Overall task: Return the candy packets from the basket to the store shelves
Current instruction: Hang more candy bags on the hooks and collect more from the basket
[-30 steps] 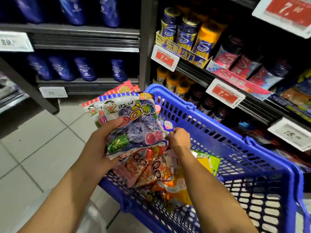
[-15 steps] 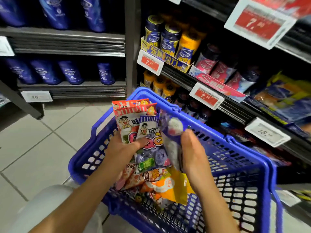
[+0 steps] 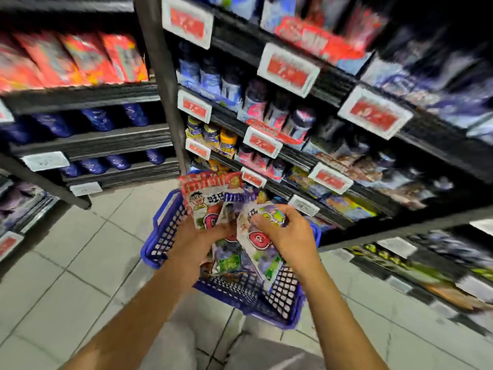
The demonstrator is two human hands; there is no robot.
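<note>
both hands over the blue basket, which sits on the tiled floor beside the store shelves. left hand grasps a fanned bunch of candy packets, upright, tops above the basket rim. right hand pinches one more packet by its top, touching the bunch. price tags and shelf goods blurred.

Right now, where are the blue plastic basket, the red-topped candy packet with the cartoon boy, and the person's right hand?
blue plastic basket [image 3: 164,236]: head view, on its left mesh wall.
red-topped candy packet with the cartoon boy [image 3: 198,200]: head view, on the boy's face.
right hand [image 3: 289,236]: head view, on the back of the hand.
</note>
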